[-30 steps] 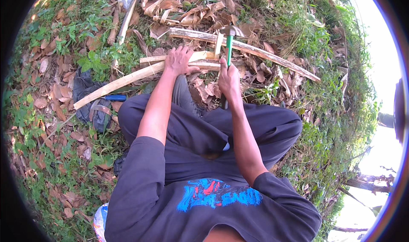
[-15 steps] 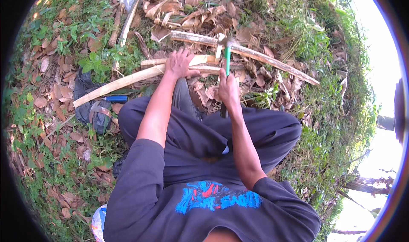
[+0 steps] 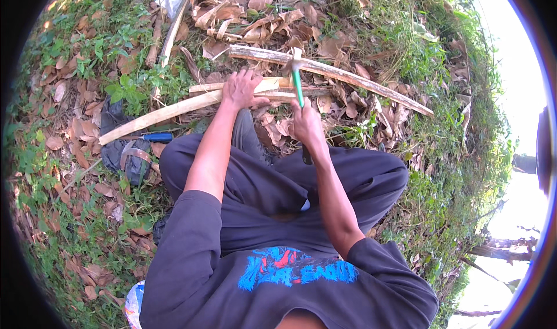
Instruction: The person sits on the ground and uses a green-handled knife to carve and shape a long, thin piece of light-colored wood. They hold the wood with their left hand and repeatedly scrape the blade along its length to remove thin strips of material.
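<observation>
My left hand (image 3: pixel 241 90) bears down over the overlapping pale wooden strips, fingers bent across them and thumb toward the right. The long curved wooden strip (image 3: pixel 168 110) runs from under it to the lower left. Gripped in my right hand (image 3: pixel 307 124) is a hammer with a green handle (image 3: pixel 298 88), its dark end showing below the fist. The hammer's head (image 3: pixel 292 66) is over the right part of the strips, beside a short pale wood piece (image 3: pixel 296 55). Whether the head touches the wood, I cannot tell.
Beyond the strips lies a long bark-covered pole (image 3: pixel 354 80). To the left, a blue-handled tool (image 3: pixel 158 137) and a curved, brownish band (image 3: pixel 132 153) lie on black plastic (image 3: pixel 138 169). Dry leaves (image 3: pixel 232 16) and grass surround my crossed legs (image 3: pixel 354 172).
The hammer has tilted left, its head moving left and slightly nearer to me. My right hand has shifted slightly left. My left hand stays on the wood.
</observation>
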### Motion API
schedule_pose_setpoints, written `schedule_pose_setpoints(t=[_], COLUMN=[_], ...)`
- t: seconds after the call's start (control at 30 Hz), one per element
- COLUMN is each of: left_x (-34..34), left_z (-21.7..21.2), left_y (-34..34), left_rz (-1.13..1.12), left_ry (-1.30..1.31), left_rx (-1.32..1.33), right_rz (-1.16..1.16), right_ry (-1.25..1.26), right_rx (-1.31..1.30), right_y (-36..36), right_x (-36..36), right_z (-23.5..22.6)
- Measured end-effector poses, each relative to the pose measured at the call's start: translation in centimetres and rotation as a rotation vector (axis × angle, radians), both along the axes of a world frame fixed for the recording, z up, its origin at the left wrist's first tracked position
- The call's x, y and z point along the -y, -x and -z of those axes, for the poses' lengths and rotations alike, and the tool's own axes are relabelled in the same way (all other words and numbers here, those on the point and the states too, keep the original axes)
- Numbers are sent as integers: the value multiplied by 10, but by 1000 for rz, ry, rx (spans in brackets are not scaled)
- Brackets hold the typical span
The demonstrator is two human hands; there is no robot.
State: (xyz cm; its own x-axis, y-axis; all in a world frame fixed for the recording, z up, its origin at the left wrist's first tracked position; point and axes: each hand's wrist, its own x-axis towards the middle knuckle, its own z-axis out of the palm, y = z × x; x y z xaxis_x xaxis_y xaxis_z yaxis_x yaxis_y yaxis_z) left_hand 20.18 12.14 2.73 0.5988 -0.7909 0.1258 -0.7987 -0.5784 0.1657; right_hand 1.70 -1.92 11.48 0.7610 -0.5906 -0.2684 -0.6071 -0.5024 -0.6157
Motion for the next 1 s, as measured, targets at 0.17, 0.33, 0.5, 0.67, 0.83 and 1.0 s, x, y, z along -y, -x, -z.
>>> schedule_pose_setpoints(t=[0.17,0.33,0.5,0.67,0.83,1.0], left_x=[7,-2,2,-11,10,-3], left_z=[-4,2,1,5,-3,-4], left_y=[11,8,13,11,14,15], left_rz=[25,-6,30,42,64,-119], left_ry=[5,-9,-25,68,88,190], left_rx=[-40,-45,-24,-27,-45,-160], right_rz=[-132,17,-115,-20,335,309], right_ry=[127,-34,19,-113,-875,-819], right_rx=[-133,126,-75,172,201,266], right_y=[5,-5,17,36,97,88], right_x=[3,-3,-9,-1,33,22], right_z=[31,-34,13,-38,26,46])
